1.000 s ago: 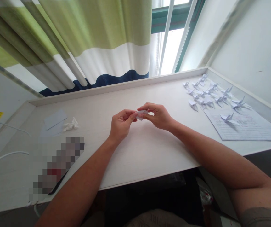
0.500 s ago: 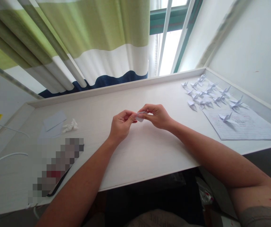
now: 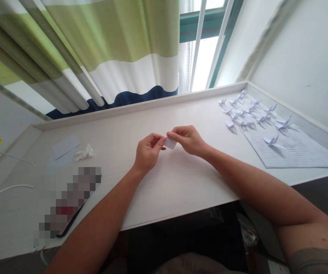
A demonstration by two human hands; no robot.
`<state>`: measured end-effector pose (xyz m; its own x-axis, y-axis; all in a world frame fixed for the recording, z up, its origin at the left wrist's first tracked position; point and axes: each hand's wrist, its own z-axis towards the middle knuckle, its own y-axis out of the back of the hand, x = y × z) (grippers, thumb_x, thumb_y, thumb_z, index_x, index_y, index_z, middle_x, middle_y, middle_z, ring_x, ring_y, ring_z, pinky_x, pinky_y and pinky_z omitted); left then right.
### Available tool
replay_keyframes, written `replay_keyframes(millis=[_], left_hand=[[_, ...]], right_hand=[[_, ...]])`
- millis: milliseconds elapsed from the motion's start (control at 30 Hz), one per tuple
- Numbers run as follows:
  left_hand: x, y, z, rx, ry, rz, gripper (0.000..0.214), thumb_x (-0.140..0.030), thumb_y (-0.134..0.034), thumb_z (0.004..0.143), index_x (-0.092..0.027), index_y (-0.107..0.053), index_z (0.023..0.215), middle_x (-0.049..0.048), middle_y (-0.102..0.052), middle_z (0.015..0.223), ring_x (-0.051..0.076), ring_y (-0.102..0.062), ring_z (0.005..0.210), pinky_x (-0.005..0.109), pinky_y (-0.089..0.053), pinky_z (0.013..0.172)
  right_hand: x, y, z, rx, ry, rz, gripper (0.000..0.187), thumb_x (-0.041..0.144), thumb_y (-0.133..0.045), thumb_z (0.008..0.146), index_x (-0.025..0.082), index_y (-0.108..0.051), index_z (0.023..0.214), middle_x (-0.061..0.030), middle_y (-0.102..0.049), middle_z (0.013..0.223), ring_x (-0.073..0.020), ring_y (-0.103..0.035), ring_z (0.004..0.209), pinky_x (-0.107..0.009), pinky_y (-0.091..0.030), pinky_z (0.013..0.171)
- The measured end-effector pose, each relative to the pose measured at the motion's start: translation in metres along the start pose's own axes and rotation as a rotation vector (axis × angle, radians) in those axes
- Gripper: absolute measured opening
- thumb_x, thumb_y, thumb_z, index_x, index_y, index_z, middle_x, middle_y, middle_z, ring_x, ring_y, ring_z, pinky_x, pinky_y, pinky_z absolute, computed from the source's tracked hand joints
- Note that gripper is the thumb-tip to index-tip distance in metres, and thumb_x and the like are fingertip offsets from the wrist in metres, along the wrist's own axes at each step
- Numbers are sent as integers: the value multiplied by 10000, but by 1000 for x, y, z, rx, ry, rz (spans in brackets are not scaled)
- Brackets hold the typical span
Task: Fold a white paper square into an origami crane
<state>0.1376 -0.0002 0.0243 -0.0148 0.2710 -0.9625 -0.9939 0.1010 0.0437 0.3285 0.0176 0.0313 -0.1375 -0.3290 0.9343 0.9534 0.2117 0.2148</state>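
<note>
A small folded piece of white paper (image 3: 170,143) is held between my two hands, above the middle of the white desk (image 3: 181,194). My left hand (image 3: 150,151) pinches its left edge between thumb and fingers. From the right, my right hand (image 3: 189,139) closes on its upper corner, thumb on the near side. The lower part of the paper shows as a flat face; the rest is covered by fingers. Several folded paper cranes (image 3: 246,114) stand at the back right of the desk.
One more paper crane (image 3: 272,141) sits on a lined, written sheet (image 3: 303,156) at the right. At the left lie loose white paper sheets (image 3: 65,147), a crumpled tissue (image 3: 85,152) and a blurred-out dark-edged object (image 3: 75,201). White cables (image 3: 9,152) run at the far left.
My right thumb has shifted up to the paper's top corner, and more of the paper's flat face shows now. The view has moved slightly.
</note>
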Motion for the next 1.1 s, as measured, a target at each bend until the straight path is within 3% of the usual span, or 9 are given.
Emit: replay_keyframes(millis=[233, 367, 467, 633, 733, 900, 1000, 1100], left_hand=[[2, 6, 4, 39, 67, -35, 325, -482, -848, 822, -172, -753, 813, 36, -751, 779, 172, -711, 746, 322, -651, 703], [0, 7, 4, 29, 96, -57, 308, -462, -845, 821, -168, -752, 821, 41, -750, 792, 178, -715, 760, 323, -648, 698], [-2, 7, 3, 20, 115, -81, 302, -452, -841, 818, -166, -743, 815, 37, -738, 791, 174, -709, 754, 319, -647, 690], [-2, 6, 3, 51, 139, -78, 308, -472, -801, 845, -170, -747, 817, 28, -726, 790, 167, -697, 756, 315, -646, 701], [4, 7, 3, 100, 141, -50, 331, -503, -792, 841, -175, -750, 841, 29, -731, 808, 172, -692, 755, 317, -628, 698], [13, 10, 6, 118, 124, 236, 274, -470, -719, 887, -201, -752, 852, 39, -743, 842, 204, -671, 799, 364, -573, 799], [16, 11, 7, 121, 63, 573, 151, -341, -700, 891, -224, -739, 805, 59, -753, 959, 270, -656, 1028, 447, -518, 1018], [18, 11, 8, 140, 35, 787, 116, -289, -717, 890, -231, -727, 790, 77, -732, 1121, 319, -572, 1236, 516, -419, 1159]], right_hand=[[-6, 1, 3, 80, -25, 130, 532, 665, -613, 969, 182, -826, 914, -68, -787, 861, -193, -701, 811, -348, -564, 805], [-5, 3, 1, 82, 21, 95, 263, 393, -736, 881, 203, -820, 1041, -65, -808, 991, -215, -719, 900, -357, -575, 811], [-4, 2, -1, 80, 88, 5, 252, 240, -720, 814, 220, -818, 1046, -56, -809, 1035, -224, -716, 962, -359, -575, 838], [-5, 0, 0, 41, 115, -82, 157, 331, -706, 881, 217, -809, 916, -52, -790, 946, -203, -703, 880, -333, -556, 770], [-6, 0, 1, 24, 85, -98, 275, 433, -696, 914, 194, -763, 797, -44, -763, 829, -183, -665, 773, -320, -513, 713], [-13, 2, 4, 29, -25, -244, 333, 435, -645, 935, 188, -720, 724, -24, -719, 731, -176, -614, 723, -326, -462, 720], [-21, 2, 6, 108, -53, -419, 233, 336, -692, 892, 194, -724, 710, -56, -739, 829, -225, -644, 867, -365, -478, 832], [-25, 2, 6, 115, 30, -581, 61, 255, -739, 849, 200, -753, 827, -85, -742, 938, -277, -624, 997, -425, -467, 945]])
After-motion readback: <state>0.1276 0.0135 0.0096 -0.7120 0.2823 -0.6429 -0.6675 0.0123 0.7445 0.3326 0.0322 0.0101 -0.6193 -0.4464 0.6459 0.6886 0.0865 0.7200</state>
